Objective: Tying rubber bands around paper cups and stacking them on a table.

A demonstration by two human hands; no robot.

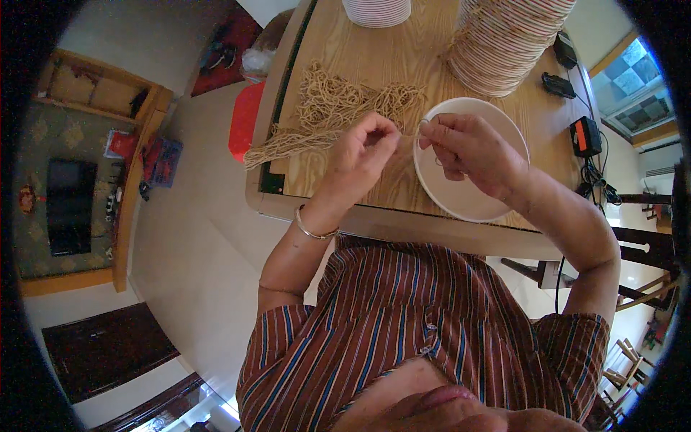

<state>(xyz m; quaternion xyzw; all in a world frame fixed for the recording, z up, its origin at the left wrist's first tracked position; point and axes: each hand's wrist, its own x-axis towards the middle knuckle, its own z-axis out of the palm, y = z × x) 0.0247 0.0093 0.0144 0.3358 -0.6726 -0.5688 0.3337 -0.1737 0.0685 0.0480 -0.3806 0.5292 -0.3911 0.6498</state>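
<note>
My left hand (pixel 366 150) is raised over the table edge, thumb and fingers pinched together. Facing it, my right hand (pixel 471 151) is closed in a pinch above the near-left rim of a round white tub (pixel 497 205). What looks like a thin strand of twine runs across the small gap between both hands; its ends are hidden in my fingers. The tub stands with its open top toward me, partly covered by my right hand and forearm. Just beyond my left hand lies a tangled heap of tan twine (pixel 331 101), with a straighter bundle trailing over the left table edge.
A tall stack of striped tubs (pixel 500 47) with twine on them stands at the back right of the wooden table (pixel 385 180). Another striped tub (pixel 376 11) sits at the far edge. Black and orange chargers (pixel 585 137) with cables line the right side. A red stool (pixel 247 121) is at the left.
</note>
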